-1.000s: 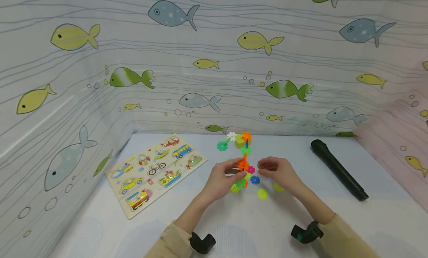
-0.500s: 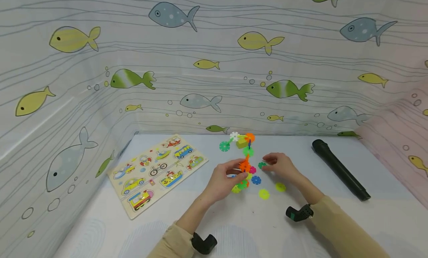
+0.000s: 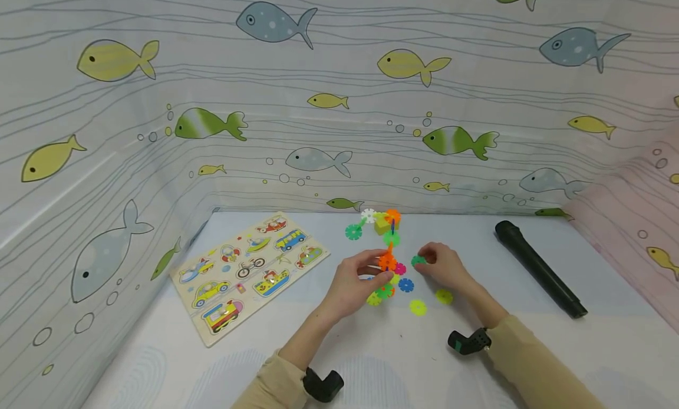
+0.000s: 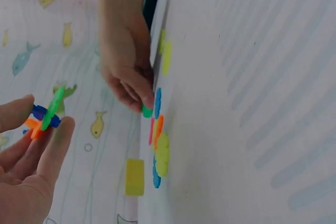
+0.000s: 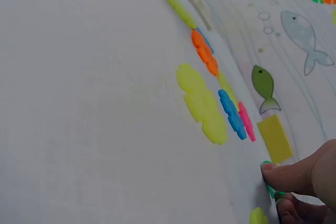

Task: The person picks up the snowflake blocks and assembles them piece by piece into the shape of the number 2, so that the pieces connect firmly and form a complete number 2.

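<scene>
My left hand (image 3: 383, 263) holds up a small cluster of joined snowflake discs (image 3: 386, 260), orange on top; in the left wrist view that left hand (image 4: 46, 116) pinches the cluster's green, blue and orange discs (image 4: 51, 111). Just right of it, my right hand (image 3: 421, 260) pinches a green disc (image 3: 418, 260) low at the table. In the right wrist view its fingertips (image 5: 294, 177) close on that green disc (image 5: 269, 181). Loose pink (image 3: 399, 269), blue (image 3: 405, 285) and yellow-green discs (image 3: 418, 307) lie between and in front of the hands.
A built disc figure with a yellow block (image 3: 381, 223) stands behind the hands near the fish-print wall. A wooden vehicle puzzle board (image 3: 249, 273) lies to the left. A long black cylinder (image 3: 538, 269) lies to the right on the white table (image 3: 371, 362).
My right hand has shifted a little back and down to the table with the green disc at its fingertips, and its forearm has dropped lower. The left hand and its cluster stay nearly still.
</scene>
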Motion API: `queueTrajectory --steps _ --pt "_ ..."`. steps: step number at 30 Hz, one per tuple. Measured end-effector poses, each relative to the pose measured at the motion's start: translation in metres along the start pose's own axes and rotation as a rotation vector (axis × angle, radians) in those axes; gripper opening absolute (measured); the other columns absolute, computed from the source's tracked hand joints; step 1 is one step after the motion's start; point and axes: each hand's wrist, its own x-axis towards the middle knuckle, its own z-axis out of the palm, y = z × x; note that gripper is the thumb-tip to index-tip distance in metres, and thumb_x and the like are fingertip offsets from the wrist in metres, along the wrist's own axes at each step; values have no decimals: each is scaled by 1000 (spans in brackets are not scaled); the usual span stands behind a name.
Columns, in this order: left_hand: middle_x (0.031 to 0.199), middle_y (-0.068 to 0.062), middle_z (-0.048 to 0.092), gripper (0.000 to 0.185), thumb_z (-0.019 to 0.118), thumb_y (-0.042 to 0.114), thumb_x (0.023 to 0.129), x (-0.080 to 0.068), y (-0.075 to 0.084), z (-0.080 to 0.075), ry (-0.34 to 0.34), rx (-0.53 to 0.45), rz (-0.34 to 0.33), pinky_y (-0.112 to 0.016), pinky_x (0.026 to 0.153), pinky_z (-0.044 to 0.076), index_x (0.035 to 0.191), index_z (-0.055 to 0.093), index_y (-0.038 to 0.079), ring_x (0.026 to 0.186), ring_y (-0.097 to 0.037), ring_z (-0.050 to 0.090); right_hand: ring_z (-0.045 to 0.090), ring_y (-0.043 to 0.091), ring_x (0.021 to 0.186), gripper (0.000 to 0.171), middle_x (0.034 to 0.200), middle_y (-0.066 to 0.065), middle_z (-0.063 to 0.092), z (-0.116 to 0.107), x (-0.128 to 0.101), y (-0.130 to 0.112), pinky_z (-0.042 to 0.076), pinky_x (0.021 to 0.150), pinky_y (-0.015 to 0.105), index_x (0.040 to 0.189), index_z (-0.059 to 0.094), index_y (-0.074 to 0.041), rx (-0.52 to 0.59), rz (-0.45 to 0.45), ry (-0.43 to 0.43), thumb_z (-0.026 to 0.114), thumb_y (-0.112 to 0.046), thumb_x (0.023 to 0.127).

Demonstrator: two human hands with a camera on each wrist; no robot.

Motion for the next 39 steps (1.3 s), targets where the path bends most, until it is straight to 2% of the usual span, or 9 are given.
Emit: queueTrajectory --steps 4,8,11,14,19,24,27,33,39 --pt "115 -7 71 44 70 23 95 0 0 0 3 -11 4 -23 86 57 137 60 13 104 -23 69 55 24 90 25 97 10 63 1 -7 -2 48 79 31 111 65 -4 27 1 43 73 -16 91" --pt "117 -8 71 44 69 22 95 0 0 0 -4 -22 11 -23 86 57 137 60 12 105 -23 69 60 24 83 22 94 9 67 -7 -22 -16 53 74 28 112 68 -5 153 1 41 71 -12 92" --pt "119 -9 70 44 68 21 96 1 0 -1 -2 -19 23 -23 86 57 138 59 11 105 -24 69 65 28 81 25 95 11 70 -13 -34 -30 57 75 31 117 68 -3 297 -2 -30 69 -13 94" --pt "118 -10 71 44 67 20 96 1 -1 -1 4 -20 39 -24 84 58 138 58 9 105 -26 69 67 30 84 28 97 13 72 -15 -46 -44 59 80 34 120 67 0 406 -28 -145 67 -16 96" --pt "119 -11 71 44 68 20 96 1 0 -2 7 -30 45 -24 83 58 139 58 10 105 -26 69 70 34 87 30 98 15 73 -16 -60 -58 59 83 34 121 65 5 505 -83 -288 66 -14 97" --pt "121 -10 70 44 67 20 97 1 3 -3 24 -43 41 -26 85 58 140 57 11 108 -27 68 72 25 85 32 98 14 72 -9 -67 -61 60 83 33 123 60 9 583 -87 -388 62 -10 98" --pt "120 -10 70 44 67 19 97 2 4 -4 34 -56 43 -27 86 58 139 57 11 108 -28 68 73 25 85 29 95 15 72 1 -72 -64 60 83 34 120 59 11 619 -94 -450 61 -7 98" --pt "121 -11 69 44 67 18 97 2 2 -3 28 -67 56 -26 85 58 139 57 11 107 -28 68 73 25 85 20 93 18 72 16 -77 -72 60 84 34 110 61 10 683 -151 -511 60 -6 98" --pt "122 -11 70 44 68 14 96 2 1 -2 20 -59 45 -25 85 58 139 58 11 107 -28 69 72 22 87 25 98 14 71 21 -78 -71 60 84 33 117 58 12 751 -159 -516 58 -5 99"
